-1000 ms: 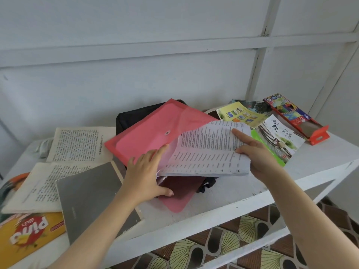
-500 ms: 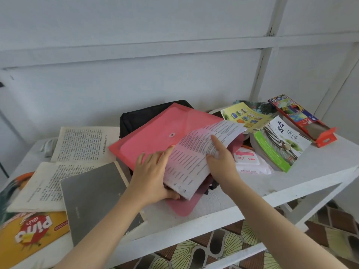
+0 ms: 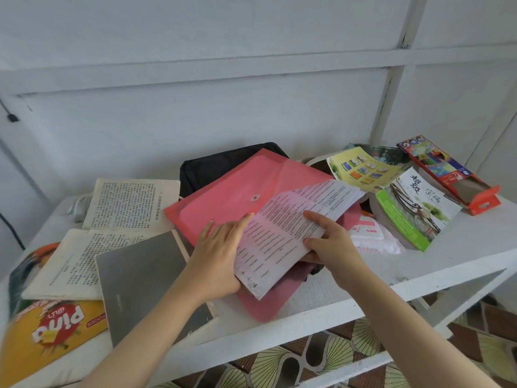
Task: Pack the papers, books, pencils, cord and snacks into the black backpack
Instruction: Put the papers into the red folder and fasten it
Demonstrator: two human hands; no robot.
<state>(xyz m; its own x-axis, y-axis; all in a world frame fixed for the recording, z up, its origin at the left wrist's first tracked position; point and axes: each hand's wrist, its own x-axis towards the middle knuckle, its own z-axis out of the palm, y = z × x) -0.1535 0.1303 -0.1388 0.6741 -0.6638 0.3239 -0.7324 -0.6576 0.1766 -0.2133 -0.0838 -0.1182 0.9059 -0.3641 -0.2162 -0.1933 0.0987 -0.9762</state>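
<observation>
Pink plastic, see-through: the folder (image 3: 237,197) lies slantwise across the black backpack (image 3: 223,166), which sits at the back of the white shelf (image 3: 461,247), mostly buried, its opening out of sight. The papers (image 3: 282,236) are partway into the folder's mouth. The right hand (image 3: 333,247) pinches the stack, thumb on top, fingers beneath. The left hand (image 3: 215,256) lies with straight fingers on the folder's front sheet; its thumb is hidden, so whether it grips I cannot tell.

The danger, as I judge it: the stack goes in at an angle, so a corner could catch the mouth and crumple or fan the sheets. The plastic looks slippery, and the folder's lower corner sits near the shelf's front edge. One firm push could slide the lot toward that edge.

Room is tight on the left, where the grey notebook (image 3: 140,275) touches the left hand's wrist side and loose printed pages (image 3: 128,205) lie beyond it. On the right, the tissue pack (image 3: 369,236) and the green-edged book (image 3: 414,217) crowd close. Bare shelf shows only in front of them, toward the front right corner.
</observation>
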